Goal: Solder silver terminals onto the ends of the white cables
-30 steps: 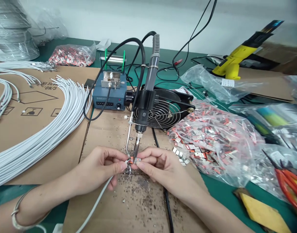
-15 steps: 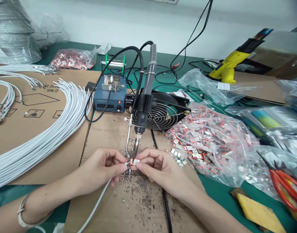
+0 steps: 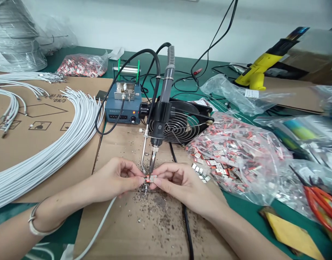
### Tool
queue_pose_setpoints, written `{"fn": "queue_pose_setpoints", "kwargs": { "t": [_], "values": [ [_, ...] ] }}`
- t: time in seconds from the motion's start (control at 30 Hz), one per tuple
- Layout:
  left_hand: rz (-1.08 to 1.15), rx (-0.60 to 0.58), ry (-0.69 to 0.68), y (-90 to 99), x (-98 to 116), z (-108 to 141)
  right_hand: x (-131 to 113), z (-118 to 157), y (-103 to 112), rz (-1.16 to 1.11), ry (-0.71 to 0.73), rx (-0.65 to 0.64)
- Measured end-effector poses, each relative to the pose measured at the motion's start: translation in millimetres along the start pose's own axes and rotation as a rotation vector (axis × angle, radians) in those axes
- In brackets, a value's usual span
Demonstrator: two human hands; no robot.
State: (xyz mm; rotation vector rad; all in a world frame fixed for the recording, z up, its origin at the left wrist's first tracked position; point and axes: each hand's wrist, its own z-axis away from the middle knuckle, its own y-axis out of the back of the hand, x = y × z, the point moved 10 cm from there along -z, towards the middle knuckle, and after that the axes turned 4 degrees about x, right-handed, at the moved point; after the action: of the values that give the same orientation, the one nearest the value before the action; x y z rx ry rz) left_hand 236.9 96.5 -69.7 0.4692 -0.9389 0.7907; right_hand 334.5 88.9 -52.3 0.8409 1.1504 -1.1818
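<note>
Just under the tip of a mounted soldering iron [image 3: 160, 126], my two hands meet. My left hand [image 3: 119, 178] is closed, pinching the end of a white cable [image 3: 101, 227] that trails down toward the front edge. Between thumb and fingers, my right hand [image 3: 179, 182] grips a small red and silver connector [image 3: 152, 178]. The cable's end meets the connector at the iron's tip; my fingertips hide the exact joint. A thin metal solder feed tube [image 3: 144, 150] runs down beside the iron.
Behind the iron stand a blue soldering station [image 3: 122, 110] and a black fan [image 3: 182, 124]. White cables [image 3: 71, 144] lie bundled at left. A bag of connectors [image 3: 236, 155], orange-handled scissors [image 3: 320, 206] and a yellow sponge [image 3: 290, 234] lie at right. Solder specks dot the cardboard [image 3: 122, 234].
The connector has turned in my right fingers and now shows more of its silver face. My left hand has shifted slightly right, nearer the iron's tip.
</note>
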Motion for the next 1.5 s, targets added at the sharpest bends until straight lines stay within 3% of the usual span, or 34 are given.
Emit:
{"fn": "queue_pose_setpoints", "kwargs": {
  "t": [0.27,0.7,1.5],
  "values": [
    [-0.037,0.046,0.079,-0.2,5.0,6.3,3.3,-0.5,2.2,-0.002,-0.012,0.015],
    [0.014,0.018,0.040,-1.3,1.0,3.2,5.2,2.2,1.6,-0.095,-0.056,-0.006],
    [-0.022,0.060,0.041,1.5,-3.9,2.4,3.6,-0.7,3.3,-0.029,-0.003,0.023]
  ]
}}
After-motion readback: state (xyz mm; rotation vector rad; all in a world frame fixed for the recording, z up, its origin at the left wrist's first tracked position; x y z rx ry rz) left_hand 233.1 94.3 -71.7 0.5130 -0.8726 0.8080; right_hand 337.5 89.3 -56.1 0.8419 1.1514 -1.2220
